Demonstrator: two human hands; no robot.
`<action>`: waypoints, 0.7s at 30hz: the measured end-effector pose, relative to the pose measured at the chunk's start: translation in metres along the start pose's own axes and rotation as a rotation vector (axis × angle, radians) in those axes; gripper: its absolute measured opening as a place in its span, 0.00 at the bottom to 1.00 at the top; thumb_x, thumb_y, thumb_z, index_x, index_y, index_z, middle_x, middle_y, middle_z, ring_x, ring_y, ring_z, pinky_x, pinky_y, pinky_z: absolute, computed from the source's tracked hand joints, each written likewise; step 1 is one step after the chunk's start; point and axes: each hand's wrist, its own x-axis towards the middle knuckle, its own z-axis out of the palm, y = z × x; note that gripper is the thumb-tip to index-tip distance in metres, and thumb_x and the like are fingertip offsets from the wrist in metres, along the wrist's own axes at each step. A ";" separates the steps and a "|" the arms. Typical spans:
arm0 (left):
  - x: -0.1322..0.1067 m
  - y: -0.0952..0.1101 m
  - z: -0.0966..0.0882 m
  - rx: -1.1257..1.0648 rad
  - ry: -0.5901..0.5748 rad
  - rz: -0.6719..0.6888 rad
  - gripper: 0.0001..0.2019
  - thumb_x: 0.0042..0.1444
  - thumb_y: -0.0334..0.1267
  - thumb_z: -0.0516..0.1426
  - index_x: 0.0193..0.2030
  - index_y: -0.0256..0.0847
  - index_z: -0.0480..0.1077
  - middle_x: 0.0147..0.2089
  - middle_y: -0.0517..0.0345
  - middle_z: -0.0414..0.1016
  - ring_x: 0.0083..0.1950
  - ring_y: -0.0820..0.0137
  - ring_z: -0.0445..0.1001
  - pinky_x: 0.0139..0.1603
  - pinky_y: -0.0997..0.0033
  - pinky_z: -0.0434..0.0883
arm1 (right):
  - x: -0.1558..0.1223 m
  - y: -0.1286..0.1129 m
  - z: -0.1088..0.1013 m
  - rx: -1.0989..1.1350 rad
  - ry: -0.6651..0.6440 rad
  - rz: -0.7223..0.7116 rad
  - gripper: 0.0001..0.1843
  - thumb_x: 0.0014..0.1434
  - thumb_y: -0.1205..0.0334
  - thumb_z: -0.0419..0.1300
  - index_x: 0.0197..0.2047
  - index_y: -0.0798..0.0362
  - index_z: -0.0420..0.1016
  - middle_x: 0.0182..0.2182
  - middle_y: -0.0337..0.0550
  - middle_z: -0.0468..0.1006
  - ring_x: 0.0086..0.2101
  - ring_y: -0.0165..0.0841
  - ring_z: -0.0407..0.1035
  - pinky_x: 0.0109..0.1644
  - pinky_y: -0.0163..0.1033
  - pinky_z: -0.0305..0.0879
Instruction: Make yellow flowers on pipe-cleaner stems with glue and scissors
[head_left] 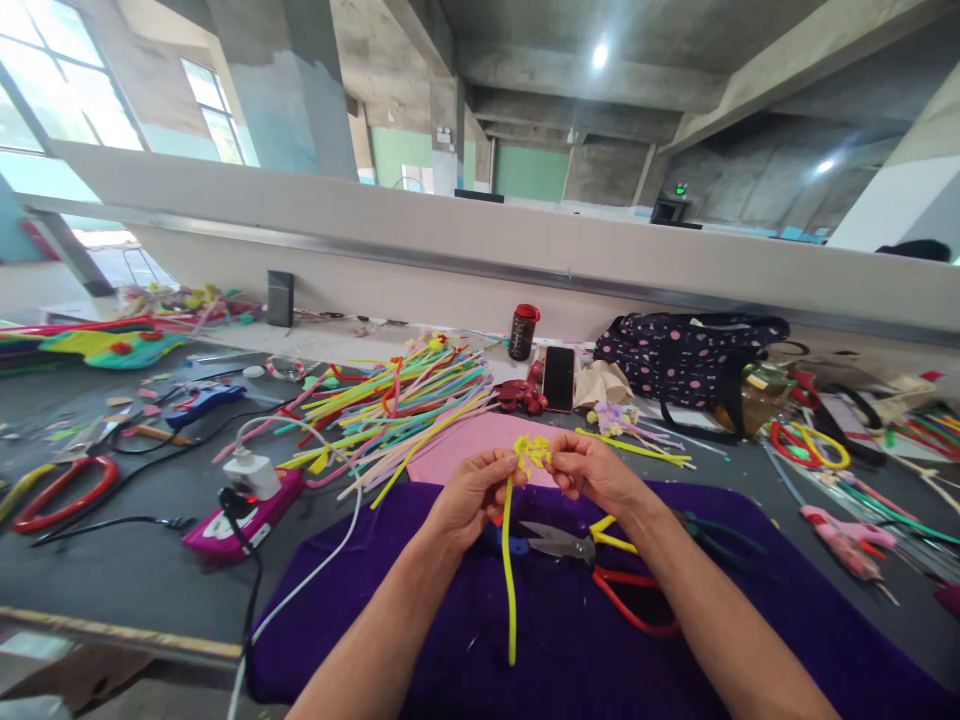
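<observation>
A yellow pipe cleaner flower is held up in front of me, its head a cluster of small bent loops and its single stem hanging straight down. My left hand pinches it at the left, where the stem meets the head. On the other side, the fingertips of my right hand are closed on the edge of the loops. Below my hands, scissors with red and yellow handles lie on a dark purple cloth. Dark-handled pliers lie partly behind my right forearm.
A heap of coloured pipe cleaners lies beyond my left hand, by a pink sheet. Farther back stand a phone, a red-lidded bottle and a patterned bag. At left are a magenta power strip with cords and large scissors; at right, a pink glue gun.
</observation>
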 end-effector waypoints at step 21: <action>-0.001 -0.004 0.002 -0.107 -0.033 -0.026 0.13 0.46 0.44 0.58 0.25 0.34 0.67 0.14 0.66 0.58 0.12 0.85 0.52 0.11 0.83 0.43 | -0.004 -0.028 0.015 -0.328 0.006 -0.211 0.10 0.50 0.58 0.59 0.31 0.55 0.67 0.17 0.32 0.66 0.18 0.25 0.61 0.23 0.32 0.60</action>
